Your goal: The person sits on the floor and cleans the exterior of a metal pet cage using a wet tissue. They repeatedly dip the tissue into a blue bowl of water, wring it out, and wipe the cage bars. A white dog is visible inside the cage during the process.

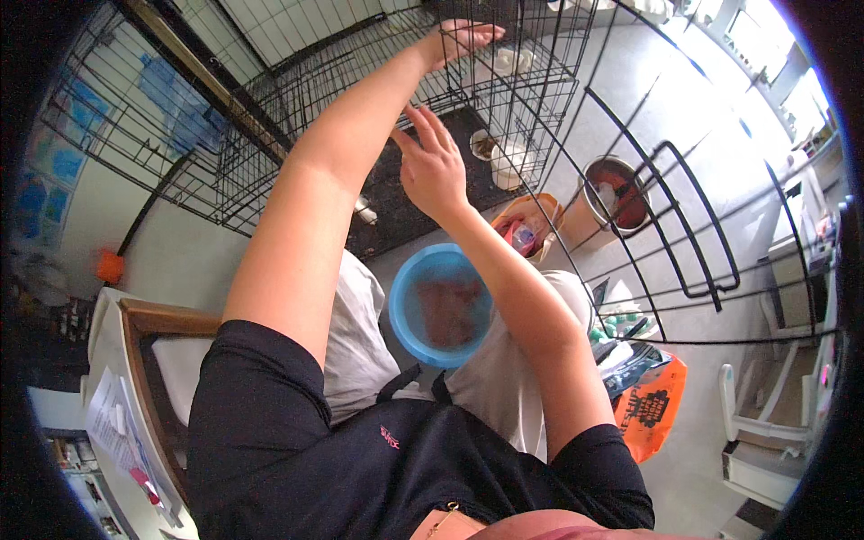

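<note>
My left hand (466, 40) reaches to the top of the view among the bars of a black wire cage (540, 128), fingers extended and nothing visible in them. My right hand (433, 165) is lower, fingers spread beside my left forearm; whether they touch it is unclear. Beneath it lies a dark cage tray (405, 196), with a small white object (365, 210) near its front. Two round containers (482, 144) (511, 165) stand at the tray's right side. Crumpled white material (513, 62) shows behind the bars. Between my knees sits a blue plastic basin (403, 304) with cloudy brownish contents.
An open-wire door with a looped handle (725, 229) spans the right. Behind it stand a bucket with reddish contents (617, 196) and a lined bag (547, 216). An orange bag (651, 412) lies by my right leg. A wood-edged cabinet (162, 317) stands at left.
</note>
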The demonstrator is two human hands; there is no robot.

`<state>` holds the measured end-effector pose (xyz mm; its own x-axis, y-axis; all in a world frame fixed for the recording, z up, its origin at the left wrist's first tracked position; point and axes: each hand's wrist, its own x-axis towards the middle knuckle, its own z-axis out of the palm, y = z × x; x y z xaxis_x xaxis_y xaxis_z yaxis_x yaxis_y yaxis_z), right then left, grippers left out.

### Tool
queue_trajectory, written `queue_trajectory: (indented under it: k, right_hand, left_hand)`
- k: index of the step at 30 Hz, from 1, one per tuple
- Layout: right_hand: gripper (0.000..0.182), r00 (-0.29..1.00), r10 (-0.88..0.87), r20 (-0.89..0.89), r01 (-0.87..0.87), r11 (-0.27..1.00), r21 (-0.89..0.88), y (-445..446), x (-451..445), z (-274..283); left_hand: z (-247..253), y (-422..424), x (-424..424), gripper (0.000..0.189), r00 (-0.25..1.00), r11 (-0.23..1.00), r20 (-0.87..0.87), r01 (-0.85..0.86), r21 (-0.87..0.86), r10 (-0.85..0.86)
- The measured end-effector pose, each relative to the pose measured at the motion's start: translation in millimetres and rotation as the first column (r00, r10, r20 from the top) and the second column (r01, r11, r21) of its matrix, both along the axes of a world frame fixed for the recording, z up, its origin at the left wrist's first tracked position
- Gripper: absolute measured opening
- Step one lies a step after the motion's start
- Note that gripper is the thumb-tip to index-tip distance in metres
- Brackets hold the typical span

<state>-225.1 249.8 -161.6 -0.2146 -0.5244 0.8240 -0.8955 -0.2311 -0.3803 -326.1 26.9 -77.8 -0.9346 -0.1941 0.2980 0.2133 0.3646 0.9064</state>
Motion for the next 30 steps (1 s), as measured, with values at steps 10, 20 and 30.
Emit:
queue_trajectory:
  k: [10, 20, 30]
  right_hand:
    - [0.035, 0.997, 0.001, 0.083, -0.012, 0.991, 0.134, 20, -18, 3]
    - [0.028, 0.928, 0.214, 0.305, -0.287, 0.933, 0.217, 22, -2, 29]
    - [0.041, 1.000, 0.012, 0.007, -0.013, 0.997, 0.070, -12, -36, 56]
  left_hand:
    - [8, -17, 11, 0.049, 0.947, 0.843, 0.320, 0.175, -0.509, -0.003]
    - [-28, -39, -48, 0.066, 0.829, 0.451, 0.328, 0.530, -0.718, -0.452]
    - [-26, -43, -72, 0.052, 0.904, 0.292, 0.009, 0.147, -0.945, -0.428]
